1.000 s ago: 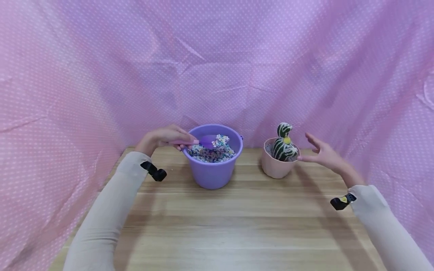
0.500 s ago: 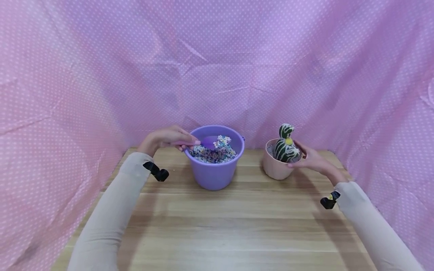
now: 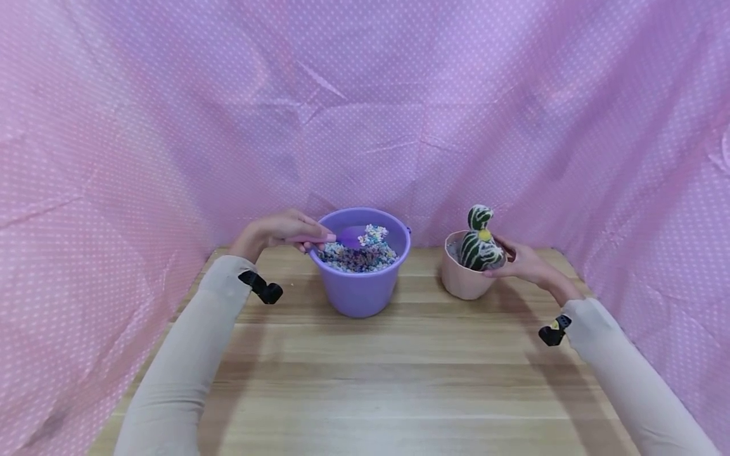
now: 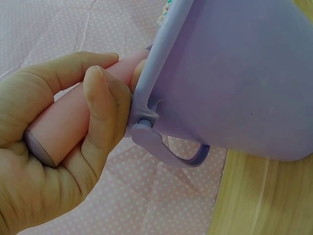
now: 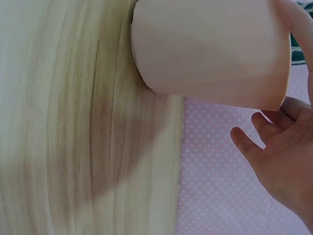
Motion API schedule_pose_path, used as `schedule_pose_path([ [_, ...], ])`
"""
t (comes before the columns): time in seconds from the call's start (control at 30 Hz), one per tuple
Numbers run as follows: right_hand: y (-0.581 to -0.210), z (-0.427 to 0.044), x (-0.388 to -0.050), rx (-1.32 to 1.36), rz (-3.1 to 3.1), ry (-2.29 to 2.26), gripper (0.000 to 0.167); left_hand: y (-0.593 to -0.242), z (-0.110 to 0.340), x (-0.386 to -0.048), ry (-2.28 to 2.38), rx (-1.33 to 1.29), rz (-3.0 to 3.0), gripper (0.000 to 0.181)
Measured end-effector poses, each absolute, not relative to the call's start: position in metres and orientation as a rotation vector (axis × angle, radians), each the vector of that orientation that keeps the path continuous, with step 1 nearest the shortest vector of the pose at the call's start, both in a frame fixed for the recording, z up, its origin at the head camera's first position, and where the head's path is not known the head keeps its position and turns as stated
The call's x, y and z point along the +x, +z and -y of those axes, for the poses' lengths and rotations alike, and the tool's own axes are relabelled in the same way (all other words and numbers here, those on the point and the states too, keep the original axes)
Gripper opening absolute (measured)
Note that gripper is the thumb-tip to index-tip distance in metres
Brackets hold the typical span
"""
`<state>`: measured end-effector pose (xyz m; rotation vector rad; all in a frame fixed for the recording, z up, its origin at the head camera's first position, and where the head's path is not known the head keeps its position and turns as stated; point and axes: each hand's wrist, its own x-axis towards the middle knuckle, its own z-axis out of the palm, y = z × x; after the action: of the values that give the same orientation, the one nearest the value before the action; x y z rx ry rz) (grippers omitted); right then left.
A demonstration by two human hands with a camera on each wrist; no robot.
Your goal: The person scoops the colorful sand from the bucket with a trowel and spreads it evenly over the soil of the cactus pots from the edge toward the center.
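My left hand grips the pink handle of a small toy shovel whose purple blade carries a heap of white and pale blue bits. The blade is inside a purple bucket, over multicoloured bits of the same sort; its lower edge is hard to make out. To the right, my right hand holds the rim of a peach flowerpot, thumb on the near side and some fingers behind. A green, white-striped cactus with a yellow spot stands in greyish fill there.
Both containers stand near the back edge of a wooden table. Pink polka-dot cloth hangs close behind and at both sides. The bucket's handle hangs down on its left side. Black wrist cameras sit on both cuffs.
My right hand has moved left from beside the flowerpot and taken hold of its rim, then stayed there. The left hand and loaded shovel have hardly moved.
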<state>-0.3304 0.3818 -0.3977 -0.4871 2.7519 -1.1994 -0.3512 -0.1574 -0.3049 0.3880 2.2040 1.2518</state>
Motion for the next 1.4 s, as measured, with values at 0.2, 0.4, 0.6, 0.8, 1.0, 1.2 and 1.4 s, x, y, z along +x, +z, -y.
schedule_pose_path([
  [0.2, -0.397, -0.377, -0.328, -0.521, -2.755, -1.144, 0.106, -0.305, 0.157, -0.352, 1.222, 0.365, -2.223, 0.05],
  [0.4, -0.395, -0.372, -0.326, -0.543, -2.759, -1.094, 0.104, -0.305, 0.155, -0.35, 1.247, 0.348, -2.216, 0.051],
  [0.6, -0.39, -0.362, -0.323, -0.593, -2.705, -1.095, 0.106, -0.303, 0.158, -0.352, 1.26, 0.353, -2.186, 0.048],
  [0.8, -0.388, -0.353, -0.315, -0.644, -2.693, -1.094, 0.104, -0.298, 0.16, -0.352, 1.297, 0.354, -2.133, 0.038],
  [1.0, -0.384, -0.353, -0.312, -0.66, -2.714, -1.105, 0.103, -0.28, 0.15, -0.348, 1.272, 0.42, -2.165, 0.035],
  [1.2, -0.385, -0.352, -0.312, -0.674, -2.726, -1.095, 0.104, -0.261, 0.125, -0.343, 1.233, 0.471, -2.245, 0.033],
  [1.4, -0.387, -0.35, -0.312, -0.652, -2.717, -1.084, 0.106, -0.256, 0.1, -0.341, 1.28, 0.428, -2.207, 0.029],
])
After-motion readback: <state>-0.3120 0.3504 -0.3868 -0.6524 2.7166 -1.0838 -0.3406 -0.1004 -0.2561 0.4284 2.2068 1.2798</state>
